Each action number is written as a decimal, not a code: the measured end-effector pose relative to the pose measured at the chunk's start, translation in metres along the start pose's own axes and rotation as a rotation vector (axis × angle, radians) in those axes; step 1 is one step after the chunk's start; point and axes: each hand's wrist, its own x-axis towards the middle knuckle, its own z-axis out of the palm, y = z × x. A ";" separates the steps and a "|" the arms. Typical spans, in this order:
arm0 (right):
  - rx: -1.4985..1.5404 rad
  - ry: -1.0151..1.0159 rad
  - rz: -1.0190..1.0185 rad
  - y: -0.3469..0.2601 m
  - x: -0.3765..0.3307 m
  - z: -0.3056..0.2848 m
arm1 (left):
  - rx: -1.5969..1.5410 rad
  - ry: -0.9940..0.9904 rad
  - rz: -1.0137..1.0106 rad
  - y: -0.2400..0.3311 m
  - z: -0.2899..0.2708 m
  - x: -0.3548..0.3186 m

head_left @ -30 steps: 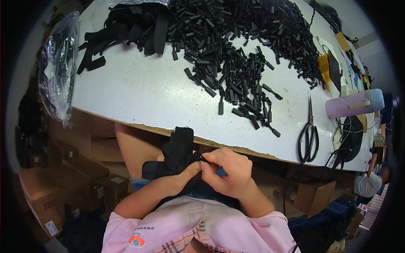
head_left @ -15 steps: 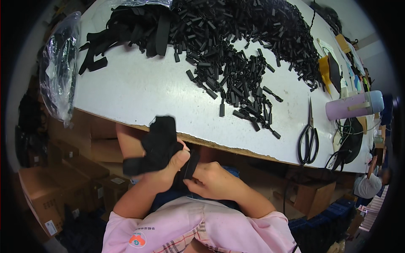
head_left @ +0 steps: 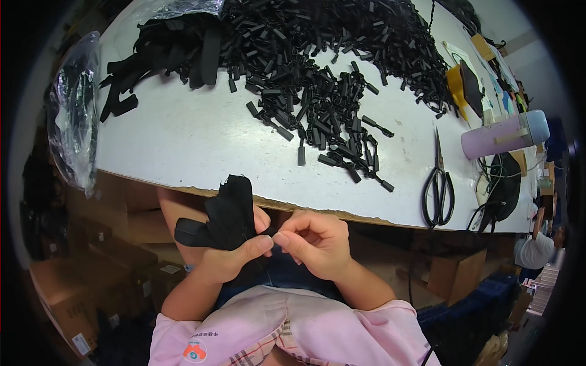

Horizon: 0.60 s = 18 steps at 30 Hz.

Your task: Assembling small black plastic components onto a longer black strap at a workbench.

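My left hand [head_left: 239, 255] is closed around a bunch of black fabric strips [head_left: 227, 215], held over my lap just in front of the table edge. The strips fan out from it, some upward and some to the left. Pressed close beside it, my right hand [head_left: 318, 241] is pinched on a short dark end at the left thumb tip. That end looks like part of a strip, though the fingers mostly cover it. On the white table [head_left: 183, 137] beyond lie heaps of small black zipper pulls [head_left: 329, 116].
More black strips [head_left: 210, 55] are piled at the far left, beside a clear plastic bag [head_left: 74, 116]. Black-handled scissors [head_left: 438, 194] and a lilac tumbler [head_left: 497, 137] lie at the right. Cardboard boxes [head_left: 67, 293] stand below left. A person [head_left: 532, 253] is at the far right.
My right hand has come up and closed in on the left thumb tip; the strip that hung between the hands is now mostly hidden. The table has shifted slightly left in view.
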 end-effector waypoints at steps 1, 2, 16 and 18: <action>0.000 0.005 -0.001 0.002 -0.001 0.001 | 0.000 -0.004 -0.002 0.000 0.004 0.001; -0.091 0.045 -0.093 0.005 -0.001 0.002 | 0.030 0.030 0.000 0.001 0.008 0.002; -1.326 0.524 -0.444 -0.014 0.044 -0.030 | -0.163 0.131 -0.151 -0.012 0.008 0.005; -1.533 0.474 -0.307 -0.019 0.051 -0.038 | -0.262 0.115 -0.200 -0.012 0.008 0.005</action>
